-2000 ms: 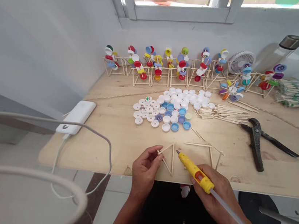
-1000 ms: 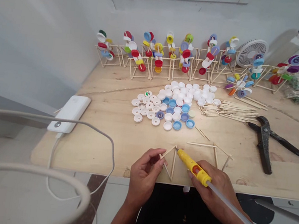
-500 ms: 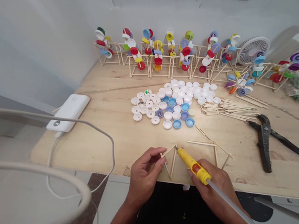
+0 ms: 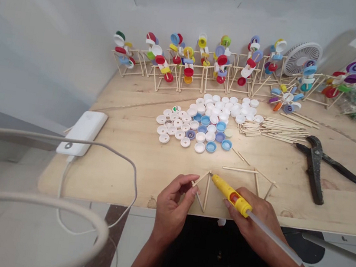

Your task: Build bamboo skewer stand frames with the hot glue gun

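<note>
Near the front edge of the table, my left hand (image 4: 175, 203) pinches a small triangular frame of wooden sticks (image 4: 206, 192) at its left corner. My right hand (image 4: 254, 213) is wrapped round a yellow hot glue gun (image 4: 227, 191), from whose back a long clear glue stick (image 4: 274, 237) sticks out. The gun's nozzle is at the top corner of the triangle, touching or very close to it. Just beyond my right hand lie more joined sticks (image 4: 257, 183), partly hidden behind it.
White and blue bottle caps (image 4: 199, 147) spread over the table's middle. Loose sticks (image 4: 283, 130) and black pliers (image 4: 316, 169) lie to the right. Colourful cap wheels on stick stands (image 4: 188, 71) line the back, near a fan (image 4: 302, 60). A power bank (image 4: 82, 133) with a cable sits left.
Almost nothing differs. Both hands keep their hold, and the nozzle stays at the triangle's top corner; the view has shifted very slightly.
</note>
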`<state>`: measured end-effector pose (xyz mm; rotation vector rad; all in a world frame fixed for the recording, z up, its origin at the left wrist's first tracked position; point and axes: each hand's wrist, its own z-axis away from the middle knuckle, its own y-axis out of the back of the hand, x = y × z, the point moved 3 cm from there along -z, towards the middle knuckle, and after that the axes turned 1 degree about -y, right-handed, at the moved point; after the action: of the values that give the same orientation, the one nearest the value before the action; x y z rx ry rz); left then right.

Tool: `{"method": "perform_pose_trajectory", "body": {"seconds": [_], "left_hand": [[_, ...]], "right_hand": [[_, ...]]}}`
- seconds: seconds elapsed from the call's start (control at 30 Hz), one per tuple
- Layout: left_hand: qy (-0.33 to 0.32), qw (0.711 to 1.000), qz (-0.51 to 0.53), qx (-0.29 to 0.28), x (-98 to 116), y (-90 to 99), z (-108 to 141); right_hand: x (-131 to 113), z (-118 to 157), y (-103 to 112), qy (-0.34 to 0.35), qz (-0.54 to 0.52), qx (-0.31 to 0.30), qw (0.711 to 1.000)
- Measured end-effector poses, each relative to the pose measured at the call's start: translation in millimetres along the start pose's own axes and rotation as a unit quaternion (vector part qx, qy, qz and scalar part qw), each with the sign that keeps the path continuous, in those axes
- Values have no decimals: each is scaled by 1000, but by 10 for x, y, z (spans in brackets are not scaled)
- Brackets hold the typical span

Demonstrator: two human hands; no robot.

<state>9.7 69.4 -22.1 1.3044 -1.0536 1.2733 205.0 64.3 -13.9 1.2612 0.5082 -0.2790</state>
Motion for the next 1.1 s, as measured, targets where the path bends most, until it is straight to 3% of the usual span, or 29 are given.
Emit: {"method": "perform_pose_trajectory", "body": {"seconds": [0.57,1.1], "left_hand": [[-8,1000,-3,-2,5,-13,-6],[-20,1000,-4,-12,26,-32,-20]], "right_hand": [[-22,4,46,-2,12,-1,1000],[25,188,168,-14,-74,-43,996]]}}
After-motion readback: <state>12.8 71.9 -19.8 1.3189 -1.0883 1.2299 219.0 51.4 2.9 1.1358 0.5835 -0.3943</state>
